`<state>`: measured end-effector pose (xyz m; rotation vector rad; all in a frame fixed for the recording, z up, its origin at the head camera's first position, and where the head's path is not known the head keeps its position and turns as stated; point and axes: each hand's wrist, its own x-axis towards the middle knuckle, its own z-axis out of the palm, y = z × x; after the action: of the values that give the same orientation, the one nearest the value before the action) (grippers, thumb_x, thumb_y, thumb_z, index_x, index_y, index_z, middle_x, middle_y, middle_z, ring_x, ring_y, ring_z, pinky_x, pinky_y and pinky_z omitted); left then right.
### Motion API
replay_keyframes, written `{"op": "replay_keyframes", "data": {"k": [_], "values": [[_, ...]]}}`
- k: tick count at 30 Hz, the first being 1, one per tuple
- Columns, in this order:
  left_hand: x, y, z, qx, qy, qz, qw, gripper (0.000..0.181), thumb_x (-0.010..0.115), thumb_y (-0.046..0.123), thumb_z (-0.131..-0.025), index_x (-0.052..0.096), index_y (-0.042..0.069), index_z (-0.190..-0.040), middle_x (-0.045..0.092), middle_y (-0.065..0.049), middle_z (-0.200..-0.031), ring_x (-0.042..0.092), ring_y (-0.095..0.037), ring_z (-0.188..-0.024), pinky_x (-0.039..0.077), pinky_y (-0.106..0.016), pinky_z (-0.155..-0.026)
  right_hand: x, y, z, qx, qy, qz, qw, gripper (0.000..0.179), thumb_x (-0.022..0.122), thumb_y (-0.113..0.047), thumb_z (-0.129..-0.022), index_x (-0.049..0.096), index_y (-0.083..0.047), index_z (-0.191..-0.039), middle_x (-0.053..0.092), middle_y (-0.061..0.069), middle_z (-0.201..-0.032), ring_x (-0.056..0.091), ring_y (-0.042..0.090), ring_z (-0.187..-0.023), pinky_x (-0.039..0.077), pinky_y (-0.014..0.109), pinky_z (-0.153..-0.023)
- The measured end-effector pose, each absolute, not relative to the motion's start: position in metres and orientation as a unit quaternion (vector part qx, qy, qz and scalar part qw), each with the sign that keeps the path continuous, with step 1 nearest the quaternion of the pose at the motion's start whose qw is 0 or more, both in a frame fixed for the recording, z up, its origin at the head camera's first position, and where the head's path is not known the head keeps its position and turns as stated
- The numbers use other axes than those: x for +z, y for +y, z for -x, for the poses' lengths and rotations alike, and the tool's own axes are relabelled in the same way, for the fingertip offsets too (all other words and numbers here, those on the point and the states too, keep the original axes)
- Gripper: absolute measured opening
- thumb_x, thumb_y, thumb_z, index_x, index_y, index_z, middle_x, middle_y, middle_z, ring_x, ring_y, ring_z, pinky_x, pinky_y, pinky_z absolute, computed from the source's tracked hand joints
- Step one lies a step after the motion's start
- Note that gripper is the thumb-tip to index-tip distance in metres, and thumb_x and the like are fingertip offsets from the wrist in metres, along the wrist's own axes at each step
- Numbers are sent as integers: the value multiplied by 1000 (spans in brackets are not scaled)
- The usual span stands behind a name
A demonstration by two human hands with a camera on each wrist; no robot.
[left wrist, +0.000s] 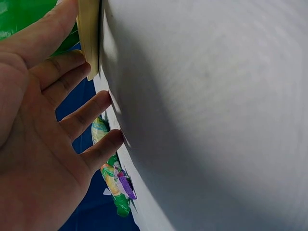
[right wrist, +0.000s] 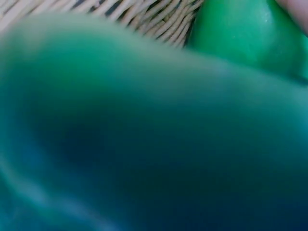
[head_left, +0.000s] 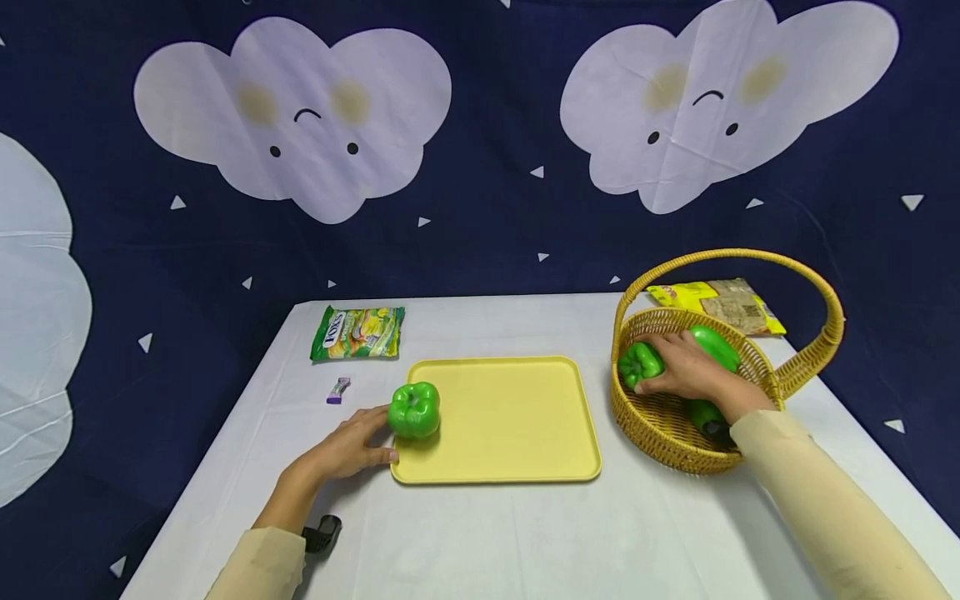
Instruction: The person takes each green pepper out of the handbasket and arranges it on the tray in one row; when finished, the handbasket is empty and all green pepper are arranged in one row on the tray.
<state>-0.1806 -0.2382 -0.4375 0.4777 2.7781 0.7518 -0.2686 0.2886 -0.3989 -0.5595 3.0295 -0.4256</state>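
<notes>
A yellow tray (head_left: 510, 425) lies mid-table, with a green bell pepper (head_left: 415, 411) on its left edge. Beside that pepper is my left hand (head_left: 352, 442), its fingers fairly straight and touching the tray's left rim. My right hand (head_left: 686, 369) reaches into the wicker basket (head_left: 675, 450) and grips a second green bell pepper (head_left: 640, 367) at the basket's left side. Two long green vegetables, one behind the hand (head_left: 716, 348) and one below it (head_left: 705, 417), lie in the basket too. In the right wrist view a blurred green vegetable (right wrist: 144, 120) covers most of the frame.
At the back left lies a green candy bag (head_left: 358, 333), with a small purple-wrapped candy (head_left: 338, 390) in front of it. A yellow and brown packet (head_left: 727, 304) lies behind the basket, whose tall handle (head_left: 731, 254) arches above it. A dark patterned cloth hangs behind the table.
</notes>
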Motion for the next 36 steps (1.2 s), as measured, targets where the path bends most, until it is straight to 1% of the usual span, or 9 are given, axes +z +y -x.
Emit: {"op": "replay_keyframes", "data": {"k": [6, 9, 12, 16, 23, 29, 36], "values": [[-436, -238, 181, 255, 946, -164, 111, 74, 70, 34, -82, 40, 2, -142, 39, -21, -147, 31, -43, -137, 23, -64, -111, -397, 290, 270, -160, 972, 173, 8, 84, 77, -48, -72, 45, 3, -131, 54, 24, -125, 45, 41, -114, 40, 56, -94], [-436, -238, 181, 256, 946, -163, 112, 75, 71, 34, -82, 39, 2, -142, 38, -20, -148, 31, -42, -137, 23, -64, -111, -395, 292, 269, -167, 971, 171, 1, 83, 77, -46, -73, 44, 1, -133, 53, 25, -126, 44, 44, -118, 38, 59, -98], [-436, -238, 181, 257, 946, -161, 113, 75, 71, 34, -82, 39, 3, -142, 38, -20, -148, 31, -42, -138, 23, -64, -111, -389, 292, 267, -171, 970, 171, -8, 83, 76, -46, -74, 42, -4, -137, 49, 27, -132, 41, 47, -123, 36, 62, -100], [-436, -238, 181, 258, 946, -160, 113, 74, 71, 34, -82, 40, 3, -142, 38, -20, -148, 31, -42, -137, 23, -64, -111, -380, 292, 263, -169, 971, 169, -21, 85, 75, -50, -73, 41, -9, -139, 46, 27, -136, 39, 48, -125, 36, 63, -98], [-437, -238, 181, 259, 946, -159, 114, 75, 71, 33, -82, 39, 3, -142, 38, -19, -148, 31, -42, -137, 23, -63, -111, -365, 291, 254, -197, 964, 179, -29, 83, 76, -48, -74, 41, -8, -139, 47, 26, -134, 42, 46, -122, 39, 62, -95], [-437, -238, 182, 257, 946, -156, 117, 75, 71, 33, -82, 39, 4, -143, 38, -19, -148, 31, -41, -138, 24, -63, -111, -353, 289, 243, -199, 965, 168, -22, 88, 71, -57, -74, 39, -10, -141, 42, 27, -139, 41, 47, -124, 38, 64, -95], [-437, -237, 181, 260, 945, -158, 118, 75, 71, 33, -82, 39, 4, -142, 38, -19, -148, 31, -41, -138, 24, -63, -111, -341, 283, 229, -239, 953, 181, -31, 87, 73, -52, -75, 39, -7, -140, 41, 23, -142, 39, 45, -128, 37, 62, -98]]}}
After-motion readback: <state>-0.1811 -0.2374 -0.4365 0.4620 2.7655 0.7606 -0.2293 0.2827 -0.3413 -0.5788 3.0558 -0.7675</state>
